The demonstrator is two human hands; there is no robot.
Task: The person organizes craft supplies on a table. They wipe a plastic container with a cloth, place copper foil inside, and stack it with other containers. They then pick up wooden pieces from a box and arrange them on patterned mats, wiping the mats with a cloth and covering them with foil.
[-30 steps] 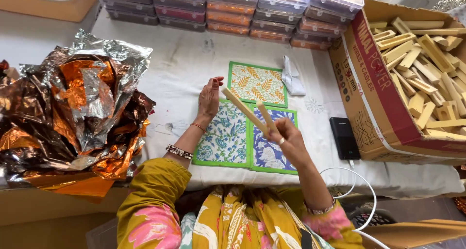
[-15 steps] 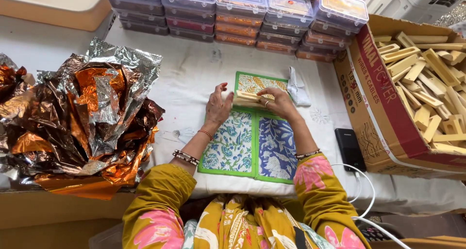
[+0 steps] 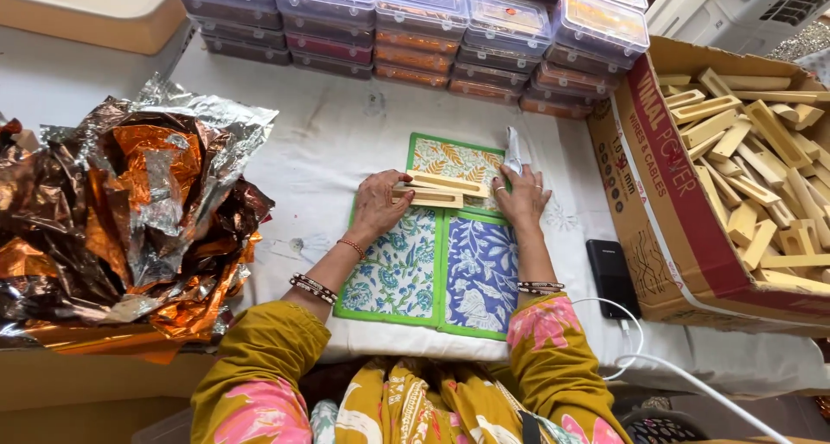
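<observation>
Head view: left hand (image 3: 378, 205) and right hand (image 3: 521, 198) press flat, open, on wooden strips (image 3: 437, 191), which could slide askew on the printed cloth (image 3: 432, 267).

We see both forearms reaching forward from the bottom of the view, sleeves in mustard yellow with pink flowers pushed up to just below the elbows. Our left hand (image 3: 378, 204) lies palm down, fingers (image 3: 399, 189) curled slightly and pointing right, thumb tucked toward the middle. A thin red thread circles that wrist, and beaded bangles sit further down the forearm. Our right hand (image 3: 521, 198) also rests palm down, fingers (image 3: 504, 178) spread and pressed flat, a ring on one of them. Beaded bangles ring the right wrist. The two hands sit close together, fingertips angled toward each other.
</observation>
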